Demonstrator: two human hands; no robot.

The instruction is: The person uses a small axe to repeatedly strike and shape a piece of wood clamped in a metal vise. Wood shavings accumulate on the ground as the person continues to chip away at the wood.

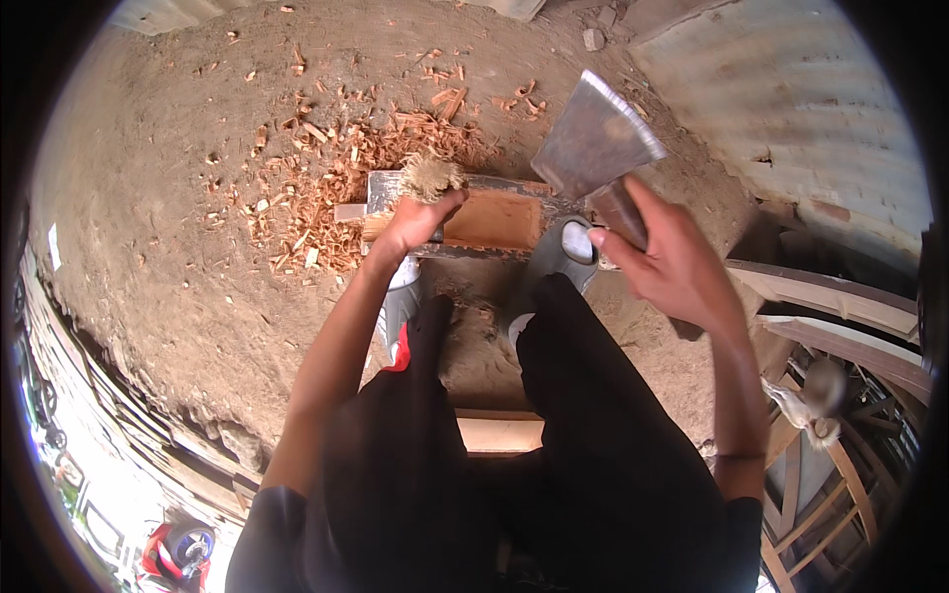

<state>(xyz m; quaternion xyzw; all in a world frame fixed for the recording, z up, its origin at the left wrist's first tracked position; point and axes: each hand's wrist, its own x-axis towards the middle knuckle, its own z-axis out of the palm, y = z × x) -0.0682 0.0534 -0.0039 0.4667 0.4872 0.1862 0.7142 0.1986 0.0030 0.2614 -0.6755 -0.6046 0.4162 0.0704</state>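
Observation:
My left hand (420, 219) grips an upright tool with a frayed, mushroomed wooden top (431, 176); its lower part is mostly hidden. Beneath it lies a long wooden workpiece (492, 219) with a reddish rectangular hollow, across the ground between my feet (576, 239). On the right, my right hand (667, 259) is closed round a short wooden handle with a broad, dark metal axe head (596, 138), raised above and to the right of the frayed top.
Wood shavings (316, 222) lie scattered over the dirt ground (158, 168). A corrugated sheet wall (791, 119) stands at right, with stacked boards (820, 296) and wooden frames (835, 465) below it. Planks (129, 395) line the left edge, beside a red-and-black vehicle (178, 549).

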